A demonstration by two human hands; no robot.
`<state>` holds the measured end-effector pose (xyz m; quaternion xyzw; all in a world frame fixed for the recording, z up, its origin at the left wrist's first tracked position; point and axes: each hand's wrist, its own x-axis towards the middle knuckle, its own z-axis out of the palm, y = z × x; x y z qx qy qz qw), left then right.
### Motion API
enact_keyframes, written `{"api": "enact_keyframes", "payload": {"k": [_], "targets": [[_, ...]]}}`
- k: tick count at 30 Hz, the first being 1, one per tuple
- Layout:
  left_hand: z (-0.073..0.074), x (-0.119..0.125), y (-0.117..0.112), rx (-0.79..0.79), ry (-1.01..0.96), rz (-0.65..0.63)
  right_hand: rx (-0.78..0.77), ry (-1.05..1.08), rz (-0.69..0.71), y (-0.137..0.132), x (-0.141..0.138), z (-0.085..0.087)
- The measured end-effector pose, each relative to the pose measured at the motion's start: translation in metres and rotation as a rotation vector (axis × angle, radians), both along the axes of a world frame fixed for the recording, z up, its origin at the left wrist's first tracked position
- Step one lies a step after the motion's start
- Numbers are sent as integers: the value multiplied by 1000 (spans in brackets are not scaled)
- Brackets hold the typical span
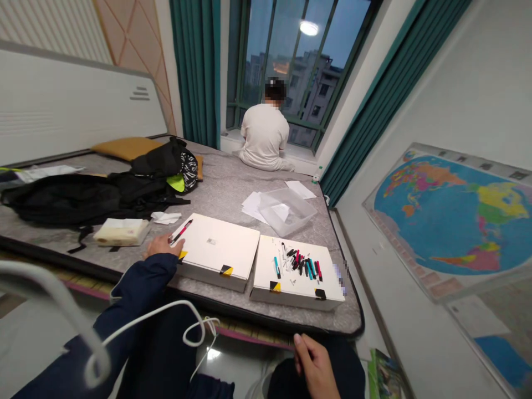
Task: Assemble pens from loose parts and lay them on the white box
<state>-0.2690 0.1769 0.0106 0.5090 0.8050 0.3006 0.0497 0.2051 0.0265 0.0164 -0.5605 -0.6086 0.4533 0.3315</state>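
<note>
My left hand (161, 244) reaches out in a dark blue sleeve and grips a red and black pen (182, 231), whose tip lies on the corner of a white flat box (216, 249). A second white box (297, 277) to its right carries several loose pens and pen caps (301, 264) in black, teal and red. My right hand (316, 366) rests low on my knee, fingers loosely curled, holding nothing I can see. Both boxes sit on a grey mattress (224, 188).
A clear plastic tub (286, 209) and loose papers (252, 204) lie behind the boxes. Black bags (103, 191) and a wrapped packet (121, 231) sit at left. Another person (266, 136) sits at the window, facing away. A world map (453, 216) hangs right. A white cable (158, 316) crosses my lap.
</note>
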Motion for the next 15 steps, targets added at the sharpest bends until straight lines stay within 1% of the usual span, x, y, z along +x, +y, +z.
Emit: {"api": "enact_keyframes", "payload": {"k": [3, 4, 5, 6, 8, 9, 11, 12, 13, 15], "targets": [[-3, 8, -7, 11, 23, 104, 20, 0, -1, 3, -9, 5], [-4, 11, -12, 52, 40, 110, 24, 1, 1, 4, -11, 5], [-5, 15, -19, 130, 66, 99, 29, 0, 4, 5, -13, 5], [-7, 20, -29, 239, 89, 60, 38, -6, 7, 6, -15, 5], [-13, 34, -55, 437, 52, -36, 71, -38, 19, 13, -18, 2], [-18, 43, -70, 490, 7, -31, 94, -65, 28, 19, -18, 0], [-32, 65, -101, 525, -88, 1, 148, -144, 54, 36, -16, -1], [-40, 77, -117, 522, -137, -19, 175, -193, 72, 47, -14, -1], [-48, 88, -131, 518, -191, -106, 206, -249, 85, 60, -11, 1], [-61, 105, -153, 470, -270, -349, 265, -343, 99, 88, -6, 7]]}}
